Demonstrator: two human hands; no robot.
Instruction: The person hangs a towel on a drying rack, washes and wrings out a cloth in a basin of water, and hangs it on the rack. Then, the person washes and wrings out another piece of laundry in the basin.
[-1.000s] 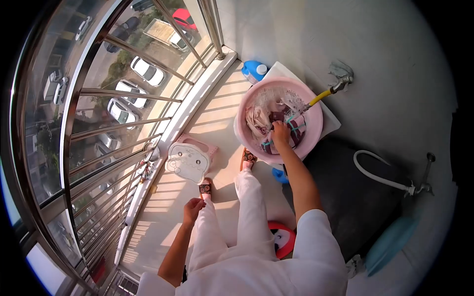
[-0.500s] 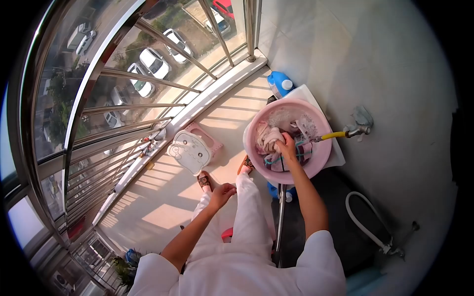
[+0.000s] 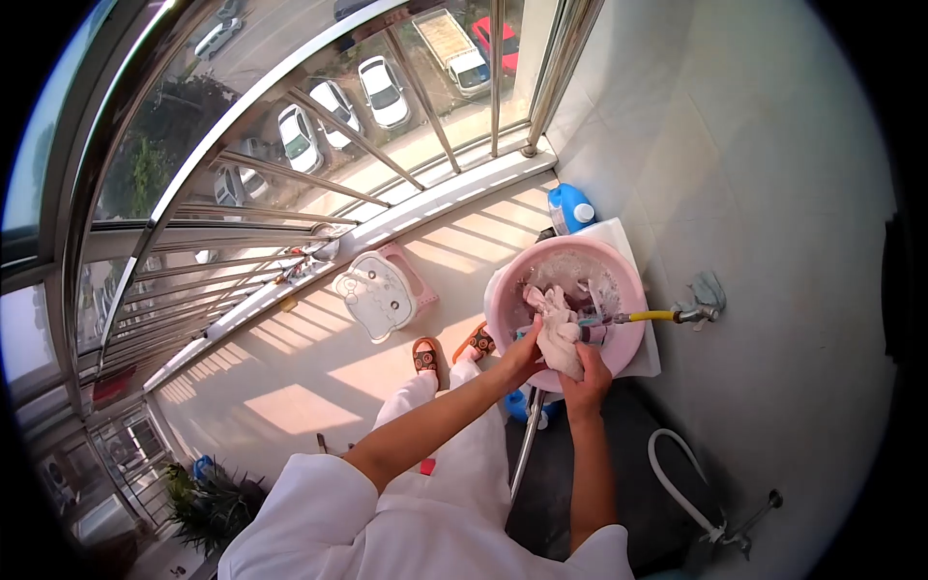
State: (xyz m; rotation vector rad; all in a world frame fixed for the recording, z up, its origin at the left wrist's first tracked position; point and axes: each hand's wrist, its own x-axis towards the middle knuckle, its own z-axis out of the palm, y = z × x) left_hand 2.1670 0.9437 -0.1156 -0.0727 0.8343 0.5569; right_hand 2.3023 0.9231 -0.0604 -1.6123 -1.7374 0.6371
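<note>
Two hands hold one pale cloth [image 3: 558,333] between them: the left hand [image 3: 523,360] grips its left side and the right hand [image 3: 587,385] closes on its near right end, with several fingertips of both hidden by the folds. The cloth is bunched up over the near edge of a single pink basin [image 3: 619,355]. Behind it, more laundry [image 3: 594,334] lies in the basin, partly covered by cloth and hands, so how many pieces there are cannot be told. Water [image 3: 570,265] shows toward the basin's far edge, its depth hard to make out. One yellow hose [image 3: 652,315] runs from one tap [image 3: 710,314] over the basin's right edge; its end is hard to make out among the laundry. The basin rests on a white stand [image 3: 644,346], most of which it hides, leaving mainly the right edge and corners visible. Two blue bottles are in view: one [image 3: 568,207] by the stand's far corner, the other [image 3: 527,410] below the basin's near edge, partly blocked by a metal pole [image 3: 525,445]. On the floor stand one stool [image 3: 372,296] and two slippers, the left [image 3: 424,356] and the right [image 3: 474,340], both worn. A red object [image 3: 427,466] is mostly covered by the person's trousers and cannot be identified.
</note>
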